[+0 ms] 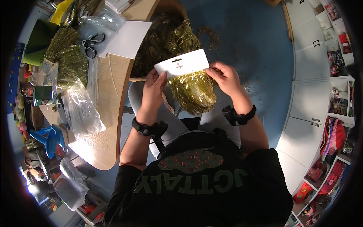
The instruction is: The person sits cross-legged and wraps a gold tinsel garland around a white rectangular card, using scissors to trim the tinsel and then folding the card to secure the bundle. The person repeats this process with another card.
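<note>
A white header card with a hang slot and small print is stretched between my hands above my lap. My left hand pinches its left end between thumb and fingers. At the card's right end, my right hand grips the lower corner. Shiny gold-green tinsel hangs below the card in a rounded bundle; whether clear film covers it, I cannot tell. Just beyond the card lies more gold tinsel, beside a dark heap of strands.
On the wooden table to the left lie scissors, white cable ties, tinsel bundles, clear plastic bags and a white sheet. A blue tape dispenser stands near its edge. White cabinets line the right side.
</note>
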Motion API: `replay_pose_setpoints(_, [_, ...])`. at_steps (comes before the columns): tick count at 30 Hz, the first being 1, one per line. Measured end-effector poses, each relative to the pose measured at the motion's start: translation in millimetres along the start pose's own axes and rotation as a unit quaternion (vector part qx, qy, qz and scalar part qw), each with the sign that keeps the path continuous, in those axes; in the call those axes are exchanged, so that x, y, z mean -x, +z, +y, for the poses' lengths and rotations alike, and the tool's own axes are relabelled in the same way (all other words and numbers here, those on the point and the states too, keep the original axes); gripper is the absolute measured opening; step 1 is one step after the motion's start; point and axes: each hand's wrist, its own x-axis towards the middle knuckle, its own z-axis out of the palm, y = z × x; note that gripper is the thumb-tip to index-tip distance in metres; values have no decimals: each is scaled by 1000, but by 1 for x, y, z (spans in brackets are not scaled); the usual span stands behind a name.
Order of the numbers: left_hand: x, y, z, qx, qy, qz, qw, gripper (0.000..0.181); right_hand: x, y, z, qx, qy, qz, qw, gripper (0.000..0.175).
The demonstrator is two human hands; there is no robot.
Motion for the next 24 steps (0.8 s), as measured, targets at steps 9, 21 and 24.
replay_pose_setpoints(9, [21,49,-23,101,-39,-26,994,25,21,78,-17,277,-259,43,924,9])
replay_pose_setpoints(21, [1,-15,29,-416,414,-24,809,61,34,26,-73,327,-207,-16,922,14])
replay_pose_setpoints(24, [0,-21,41,-400,397,-84,822,62,41,17,-97,320,-219,-11,922,14])
